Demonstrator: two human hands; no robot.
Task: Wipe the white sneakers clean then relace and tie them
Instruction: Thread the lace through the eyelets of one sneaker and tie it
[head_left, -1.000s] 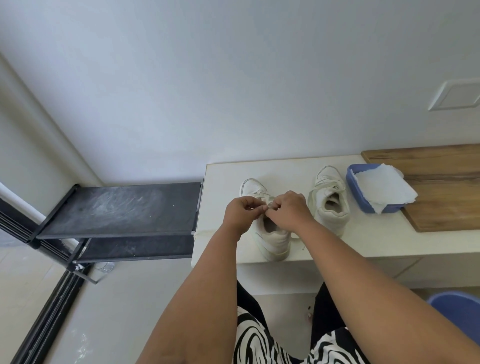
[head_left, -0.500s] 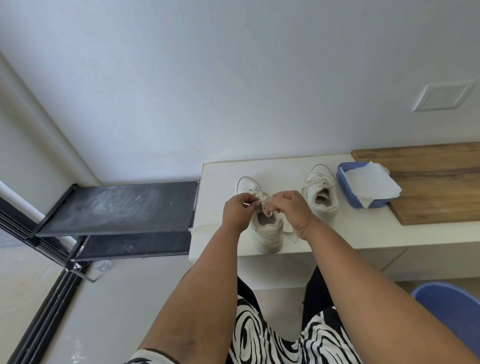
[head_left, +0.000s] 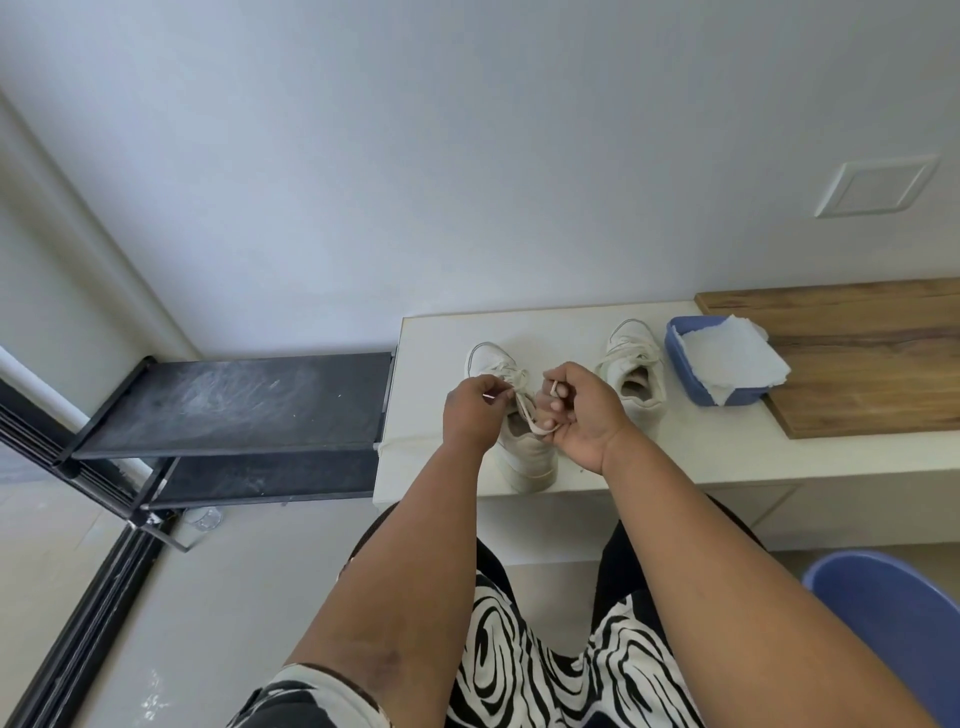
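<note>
My left hand (head_left: 470, 413) and right hand (head_left: 582, 415) each pinch the shoelace (head_left: 527, 410) (fingers curled) over the near white sneaker (head_left: 524, 452).

Matt white leather-look sneakers (head_left: 524, 447) with flat woven cloth laces (head_left: 527, 410) sit on a smooth, matt cream bench (head_left: 727, 452). At three o'clock, crinkled white paper (head_left: 727, 358) fills a glossy blue plastic tub (head_left: 691, 384) on a grained wooden board (head_left: 857, 364). At nine o'clock, a scuffed, dusty black metal rack (head_left: 234, 400).
</note>
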